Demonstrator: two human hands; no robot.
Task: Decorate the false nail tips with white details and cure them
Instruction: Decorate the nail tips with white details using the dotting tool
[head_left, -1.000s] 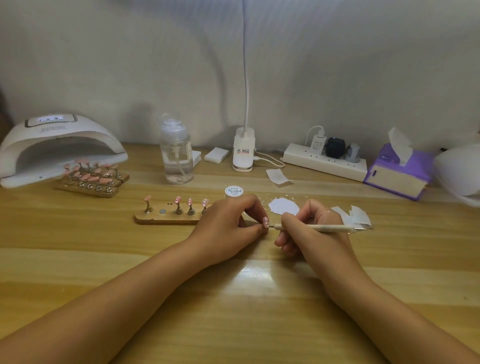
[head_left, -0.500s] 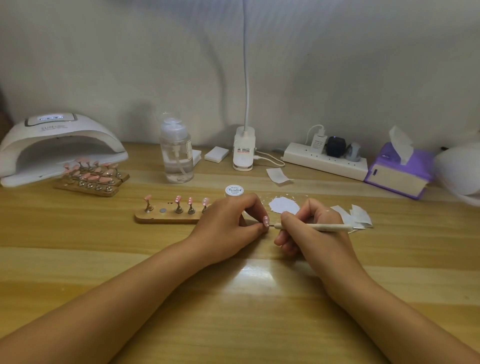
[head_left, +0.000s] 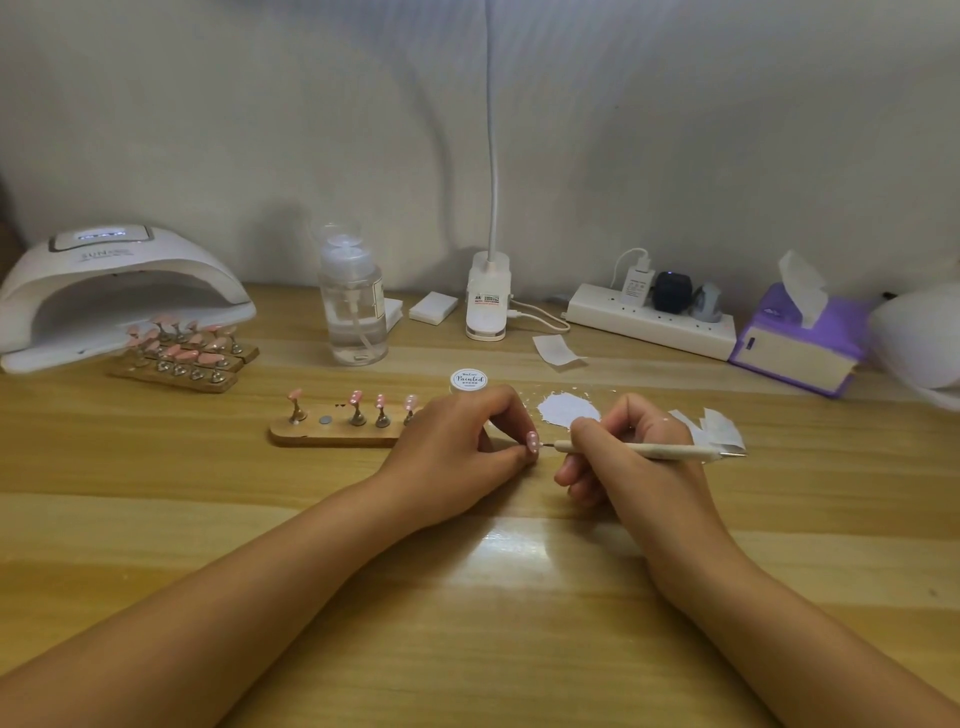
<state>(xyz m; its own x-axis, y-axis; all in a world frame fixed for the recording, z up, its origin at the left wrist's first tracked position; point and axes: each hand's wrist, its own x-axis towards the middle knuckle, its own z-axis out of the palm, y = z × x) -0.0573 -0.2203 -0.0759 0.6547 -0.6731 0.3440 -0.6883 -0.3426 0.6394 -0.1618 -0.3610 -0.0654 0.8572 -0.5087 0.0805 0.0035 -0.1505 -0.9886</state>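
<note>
My left hand (head_left: 457, 449) pinches a pink false nail tip (head_left: 532, 442) with white dots, held just above the table. My right hand (head_left: 631, 457) grips a thin dotting pen (head_left: 649, 450), its fine point right beside the nail tip. Behind my left hand lies a wooden holder strip (head_left: 332, 434) with several pink tips on metal stands. A small white gel pot (head_left: 468, 381) sits behind my left knuckles. A white paper palette (head_left: 569, 408) with white paint lies behind my right hand. The white curing lamp (head_left: 111, 293) stands at the far left.
Two more wooden strips with pink tips (head_left: 182, 356) sit at the lamp's mouth. A clear pump bottle (head_left: 353, 306), a clip lamp base (head_left: 487, 299), a power strip (head_left: 652, 319) and a purple tissue box (head_left: 797, 343) line the back. Paper scraps (head_left: 714, 426) lie right.
Almost nothing has moved. Both hands stay together at the nail tip, with the pen point shifting very slightly against it.
</note>
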